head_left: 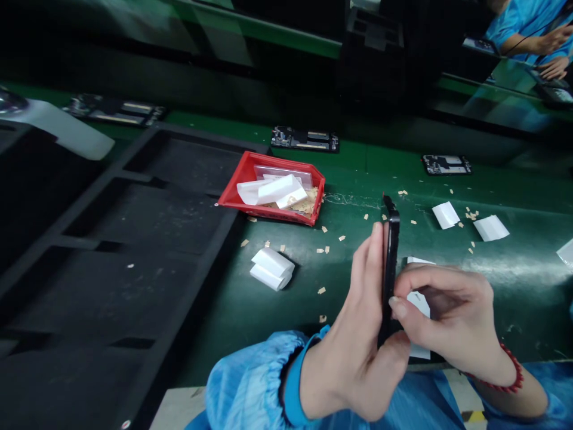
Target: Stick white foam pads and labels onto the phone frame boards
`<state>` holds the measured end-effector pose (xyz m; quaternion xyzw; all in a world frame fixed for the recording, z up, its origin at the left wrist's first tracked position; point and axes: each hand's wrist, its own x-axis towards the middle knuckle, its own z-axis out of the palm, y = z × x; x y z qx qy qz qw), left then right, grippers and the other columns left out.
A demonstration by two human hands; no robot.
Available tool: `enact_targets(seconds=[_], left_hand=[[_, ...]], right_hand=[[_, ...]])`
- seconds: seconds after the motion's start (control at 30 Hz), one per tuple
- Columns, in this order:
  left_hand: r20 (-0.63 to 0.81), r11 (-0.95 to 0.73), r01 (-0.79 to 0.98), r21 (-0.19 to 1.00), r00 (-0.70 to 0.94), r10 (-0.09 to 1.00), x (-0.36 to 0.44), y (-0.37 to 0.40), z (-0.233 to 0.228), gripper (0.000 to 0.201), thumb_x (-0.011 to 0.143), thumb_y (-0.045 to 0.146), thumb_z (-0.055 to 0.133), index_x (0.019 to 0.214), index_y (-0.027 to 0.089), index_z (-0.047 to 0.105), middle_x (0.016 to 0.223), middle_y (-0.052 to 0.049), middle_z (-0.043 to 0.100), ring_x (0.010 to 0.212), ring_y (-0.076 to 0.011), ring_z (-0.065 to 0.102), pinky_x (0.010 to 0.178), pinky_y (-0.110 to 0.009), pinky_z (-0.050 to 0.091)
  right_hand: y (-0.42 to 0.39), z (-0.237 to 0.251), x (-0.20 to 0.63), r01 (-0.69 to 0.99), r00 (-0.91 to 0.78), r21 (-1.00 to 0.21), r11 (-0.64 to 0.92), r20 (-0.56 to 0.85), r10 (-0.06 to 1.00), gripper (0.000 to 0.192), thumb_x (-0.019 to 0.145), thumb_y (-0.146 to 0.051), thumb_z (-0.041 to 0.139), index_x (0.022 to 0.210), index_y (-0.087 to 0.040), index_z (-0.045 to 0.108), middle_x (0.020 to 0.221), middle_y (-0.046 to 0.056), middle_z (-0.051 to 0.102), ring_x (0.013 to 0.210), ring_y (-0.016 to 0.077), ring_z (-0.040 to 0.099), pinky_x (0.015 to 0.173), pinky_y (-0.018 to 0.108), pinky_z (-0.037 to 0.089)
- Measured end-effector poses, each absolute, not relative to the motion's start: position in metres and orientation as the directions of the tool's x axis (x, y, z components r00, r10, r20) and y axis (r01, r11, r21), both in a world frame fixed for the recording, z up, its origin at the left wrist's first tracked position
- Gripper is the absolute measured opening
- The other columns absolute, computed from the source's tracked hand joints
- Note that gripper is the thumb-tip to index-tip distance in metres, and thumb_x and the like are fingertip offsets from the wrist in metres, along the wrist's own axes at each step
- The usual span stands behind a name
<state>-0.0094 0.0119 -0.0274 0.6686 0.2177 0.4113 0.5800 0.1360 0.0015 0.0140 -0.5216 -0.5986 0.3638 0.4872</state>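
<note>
A black phone (pixel 391 257) stands on edge, upright in my left hand (pixel 353 358), so only its thin side shows. The fingers lie flat along its left face and the thumb is near its lower end. My right hand (pixel 456 316) is on the phone's other side, thumb and forefinger pinched together at its lower half. Whatever is between those fingertips is too small or hidden to make out. Partly behind the right hand lies a white paper piece (pixel 419 352). A folded white paper (pixel 272 269) rests on the green bench to the left.
A red bin (pixel 282 216) holds white papers and tan scraps. Black compartment tray (pixel 134 286) fills the left. Opened phone bodies (pixel 305 138) (pixel 446 165) lie along the back. Small tan tabs (pixel 322 291) and papers (pixel 491 228) are scattered about. A co-worker's hands (pixel 555 51) show top right.
</note>
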Motion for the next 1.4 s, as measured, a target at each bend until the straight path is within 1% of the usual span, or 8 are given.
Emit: enact_targets(seconds=[0.17, 0.37, 0.57, 0.73, 1.0, 1.2, 1.3, 1.4], left_hand=[[0.322, -0.239, -0.216, 0.947, 0.584, 0.745, -0.012, 0.014, -0.034, 0.086, 0.095, 0.023, 0.042, 0.160, 0.032, -0.014, 0.172, -0.004, 0.002, 0.154, -0.0399, 0.015, 0.124, -0.060, 0.020], [0.317, -0.164, -0.299, 0.940, 0.587, 0.745, -0.010, 0.017, -0.041, 0.080, 0.099, 0.037, 0.042, 0.160, 0.032, -0.010, 0.168, -0.008, 0.020, 0.149, -0.0411, 0.029, 0.120, -0.059, 0.028], [0.310, -0.171, -0.284, 0.944, 0.575, 0.758, -0.011, 0.016, -0.039, 0.084, 0.096, 0.027, 0.043, 0.161, 0.032, -0.010, 0.166, -0.007, 0.024, 0.148, -0.0382, 0.030, 0.119, -0.056, 0.031], [0.263, -0.157, -0.227, 0.961, 0.579, 0.772, -0.011, 0.015, -0.035, 0.091, 0.089, 0.013, 0.041, 0.160, 0.035, -0.012, 0.169, -0.002, 0.013, 0.151, -0.0350, 0.021, 0.122, -0.055, 0.023], [0.101, 0.103, -0.266, 0.958, 0.653, 0.750, -0.013, 0.015, -0.035, 0.095, 0.086, 0.017, 0.049, 0.161, 0.033, -0.008, 0.155, -0.009, 0.039, 0.130, -0.0343, 0.049, 0.108, -0.052, 0.043], [0.150, 0.068, -0.299, 0.952, 0.648, 0.746, -0.014, 0.017, -0.033, 0.100, 0.081, 0.011, 0.048, 0.160, 0.038, -0.006, 0.167, -0.001, 0.023, 0.140, -0.0342, 0.040, 0.116, -0.053, 0.033], [0.174, 0.041, -0.311, 0.950, 0.630, 0.757, -0.013, 0.018, -0.034, 0.099, 0.080, 0.011, 0.049, 0.160, 0.039, -0.003, 0.168, 0.003, 0.020, 0.147, -0.0348, 0.031, 0.120, -0.053, 0.026], [0.156, 0.059, -0.305, 0.951, 0.635, 0.756, -0.014, 0.017, -0.035, 0.098, 0.081, 0.013, 0.050, 0.161, 0.039, -0.002, 0.168, 0.001, 0.021, 0.145, -0.0357, 0.034, 0.119, -0.053, 0.028]], right_hand=[[0.003, 0.012, 0.139, 0.164, -0.022, -0.975, 0.149, 0.148, 0.989, 0.012, 0.078, -0.008, 0.073, 0.074, -0.019, 0.075, 0.064, 0.000, 0.074, 0.053, 0.0107, 0.065, 0.051, 0.020, 0.056], [0.004, 0.014, 0.144, 0.025, -0.085, -0.999, 0.041, 0.039, 0.996, 0.013, 0.082, -0.008, 0.074, 0.081, -0.020, 0.078, 0.068, 0.001, 0.077, 0.059, 0.0102, 0.072, 0.059, 0.015, 0.060], [0.003, 0.011, 0.143, -0.018, -0.079, -0.999, 0.030, 0.031, 0.996, 0.013, 0.078, -0.009, 0.077, 0.084, -0.021, 0.079, 0.068, -0.001, 0.076, 0.061, 0.0092, 0.071, 0.063, 0.014, 0.060], [0.005, 0.008, 0.142, 0.089, -0.002, -0.992, 0.084, 0.084, 0.996, 0.012, 0.078, -0.009, 0.077, 0.078, -0.020, 0.078, 0.069, -0.001, 0.076, 0.061, 0.0078, 0.068, 0.062, 0.013, 0.057], [0.008, 0.008, 0.152, -0.112, -0.221, -0.972, -0.208, -0.180, 0.958, 0.017, 0.092, -0.023, 0.069, 0.078, -0.019, 0.078, 0.067, 0.001, 0.075, 0.062, 0.0085, 0.068, 0.061, 0.015, 0.058], [0.009, 0.005, 0.152, -0.182, -0.242, -0.952, -0.245, -0.198, 0.950, 0.015, 0.093, -0.025, 0.071, 0.080, -0.019, 0.078, 0.068, 0.000, 0.075, 0.063, 0.0075, 0.068, 0.062, 0.015, 0.057], [0.008, 0.004, 0.151, -0.206, -0.243, -0.950, -0.233, -0.181, 0.953, 0.014, 0.093, -0.025, 0.070, 0.083, -0.019, 0.078, 0.069, 0.000, 0.075, 0.064, 0.0082, 0.069, 0.063, 0.016, 0.058], [0.008, 0.005, 0.150, -0.207, -0.237, -0.953, -0.222, -0.171, 0.956, 0.016, 0.093, -0.026, 0.070, 0.081, -0.019, 0.077, 0.068, 0.001, 0.074, 0.063, 0.0088, 0.069, 0.062, 0.017, 0.058]])
